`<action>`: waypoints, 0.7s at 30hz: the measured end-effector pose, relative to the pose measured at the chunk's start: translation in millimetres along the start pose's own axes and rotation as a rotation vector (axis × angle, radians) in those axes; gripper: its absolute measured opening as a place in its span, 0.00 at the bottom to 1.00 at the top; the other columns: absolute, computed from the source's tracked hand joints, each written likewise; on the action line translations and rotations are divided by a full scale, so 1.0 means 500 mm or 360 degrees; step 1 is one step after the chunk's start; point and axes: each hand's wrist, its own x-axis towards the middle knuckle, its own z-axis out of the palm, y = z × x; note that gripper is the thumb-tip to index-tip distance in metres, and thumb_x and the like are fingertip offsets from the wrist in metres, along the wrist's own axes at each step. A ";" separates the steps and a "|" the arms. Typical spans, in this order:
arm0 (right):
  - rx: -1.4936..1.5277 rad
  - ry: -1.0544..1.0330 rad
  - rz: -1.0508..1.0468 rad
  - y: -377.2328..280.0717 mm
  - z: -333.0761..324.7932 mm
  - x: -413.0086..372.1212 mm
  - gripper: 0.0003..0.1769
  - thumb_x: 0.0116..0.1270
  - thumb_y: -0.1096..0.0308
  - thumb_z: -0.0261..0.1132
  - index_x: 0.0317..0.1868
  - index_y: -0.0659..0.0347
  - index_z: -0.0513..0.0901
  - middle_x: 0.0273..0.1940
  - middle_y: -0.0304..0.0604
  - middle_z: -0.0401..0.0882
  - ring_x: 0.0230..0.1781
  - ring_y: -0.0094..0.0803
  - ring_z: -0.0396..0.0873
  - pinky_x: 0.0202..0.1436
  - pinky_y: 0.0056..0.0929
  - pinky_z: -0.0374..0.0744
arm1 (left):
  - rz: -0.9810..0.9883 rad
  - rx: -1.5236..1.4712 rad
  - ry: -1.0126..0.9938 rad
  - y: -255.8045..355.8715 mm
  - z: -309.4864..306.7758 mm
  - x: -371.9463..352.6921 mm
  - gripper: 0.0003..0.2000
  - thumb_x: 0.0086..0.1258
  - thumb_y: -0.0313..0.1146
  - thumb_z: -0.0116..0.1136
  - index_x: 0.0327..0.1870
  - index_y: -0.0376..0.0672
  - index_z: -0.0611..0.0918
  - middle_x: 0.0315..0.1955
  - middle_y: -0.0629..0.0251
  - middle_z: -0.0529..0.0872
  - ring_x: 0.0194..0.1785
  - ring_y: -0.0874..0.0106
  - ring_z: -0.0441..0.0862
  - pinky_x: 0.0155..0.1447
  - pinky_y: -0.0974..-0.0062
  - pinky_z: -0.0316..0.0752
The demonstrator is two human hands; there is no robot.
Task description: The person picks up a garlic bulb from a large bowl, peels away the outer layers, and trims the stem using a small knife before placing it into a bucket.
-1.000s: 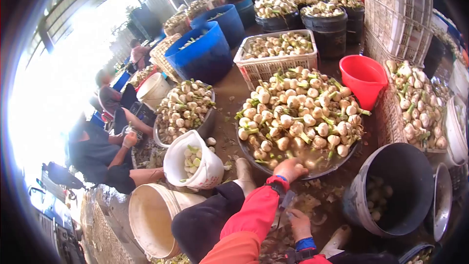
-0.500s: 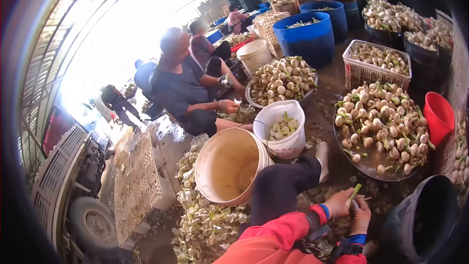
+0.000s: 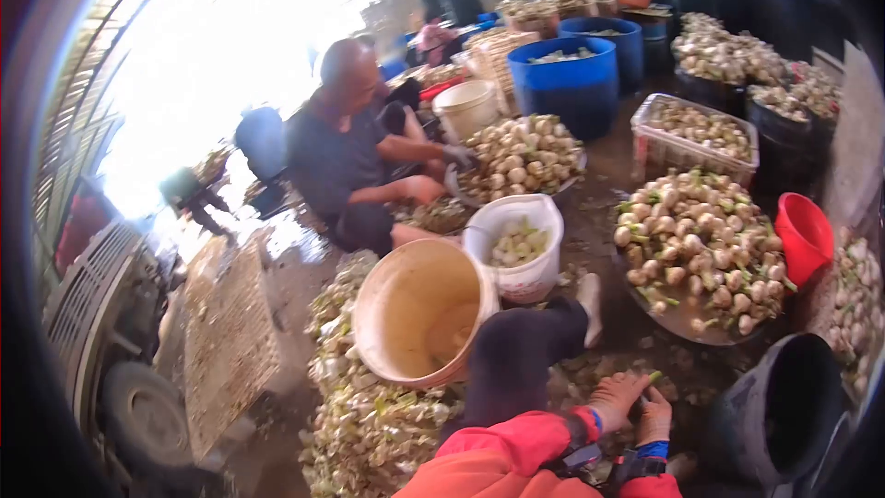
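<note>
My left hand [image 3: 616, 398] is closed round a garlic bulb, whose short green stem [image 3: 655, 376] pokes out past the fingers. Close against it, my right hand [image 3: 655, 419] has its fingers bent together; whatever it grips is hidden. Both hands are low, beyond my red sleeves, above scattered peelings on the ground. In front of them stands a wide dark pan [image 3: 710, 336] heaped with unpeeled garlic [image 3: 705, 240]. A white bucket [image 3: 525, 286] near my knee holds some pale garlic with green stems [image 3: 518, 245]. Beside it a larger beige bucket [image 3: 396, 314] leans towards me.
Garlic skins [image 3: 396, 438] lie piled at my left. At the right are a dark bucket [image 3: 751, 406] and a red bucket [image 3: 800, 240]. A co-worker [image 3: 336, 152] sits at another garlic heap [image 3: 521, 161]. Behind are a crate [image 3: 699, 162] and blue barrels [image 3: 562, 92].
My hands have drawn closer together, and less of the green stem shows. The co-worker's gloved hand has reached to the garlic heap. The view has shifted slightly.
</note>
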 end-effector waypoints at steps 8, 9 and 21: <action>-0.0361 0.0286 -0.0101 0.018 -0.033 0.008 0.17 0.56 0.79 0.56 0.47 0.70 0.79 0.41 0.44 0.81 0.39 0.28 0.77 0.45 0.24 0.75 | 0.0178 -0.0102 -0.0015 0.000 0.020 0.011 0.37 0.42 0.27 0.64 0.60 0.46 0.67 0.46 0.58 0.78 0.51 0.60 0.75 0.51 0.66 0.72; -0.0355 0.0256 -0.0043 -0.007 -0.025 -0.008 0.17 0.55 0.80 0.57 0.47 0.70 0.79 0.41 0.44 0.81 0.39 0.28 0.77 0.45 0.24 0.75 | 0.0090 -0.0414 -0.0008 -0.009 0.016 0.015 0.36 0.42 0.27 0.63 0.60 0.44 0.68 0.47 0.57 0.78 0.51 0.60 0.76 0.52 0.67 0.72; 0.0158 0.0093 -0.0160 -0.059 0.022 -0.030 0.17 0.63 0.74 0.59 0.52 0.72 0.76 0.44 0.44 0.80 0.42 0.28 0.78 0.47 0.23 0.75 | -0.0456 -0.2945 -0.0252 -0.051 0.052 0.023 0.25 0.60 0.37 0.62 0.56 0.35 0.71 0.51 0.55 0.76 0.56 0.64 0.74 0.60 0.69 0.69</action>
